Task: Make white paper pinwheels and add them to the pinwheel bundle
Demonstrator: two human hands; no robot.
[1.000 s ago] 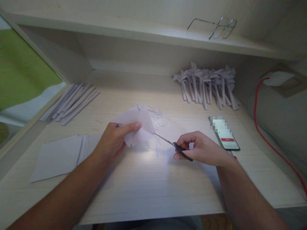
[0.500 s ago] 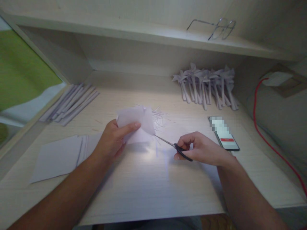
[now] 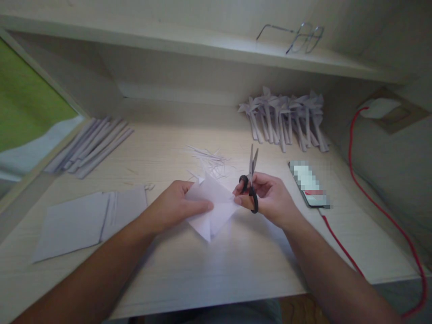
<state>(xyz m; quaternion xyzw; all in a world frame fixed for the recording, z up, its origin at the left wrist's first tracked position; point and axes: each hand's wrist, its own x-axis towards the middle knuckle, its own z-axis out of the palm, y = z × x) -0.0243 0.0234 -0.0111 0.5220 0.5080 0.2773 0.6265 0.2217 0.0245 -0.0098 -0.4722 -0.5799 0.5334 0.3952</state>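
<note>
A square of white paper (image 3: pixel 218 209) with cut edges is pinched in my left hand (image 3: pixel 178 204), thumb lying on top near its middle. My right hand (image 3: pixel 270 198) keeps black-handled scissors (image 3: pixel 251 180) hooked on its fingers, blades pointing up and slightly apart. The right thumb and a fingertip also touch the paper's right corner. Behind the paper lies a loose pile of thin white paper strips (image 3: pixel 218 163), partly covered by it.
Stacked paper sheets (image 3: pixel 72 222) lie at left, rolled paper sticks (image 3: pixel 97 146) behind them. Several paper pinwheels (image 3: pixel 286 117) rest at back right. A phone (image 3: pixel 308 186) with a red cable (image 3: pixel 340 245) lies right. Glasses (image 3: pixel 300 38) sit on the shelf (image 3: pixel 168 42).
The scissors have swung from pointing at the paper to pointing upward. The paper has turned so a corner faces me, and my right hand has come in to touch its right corner.
</note>
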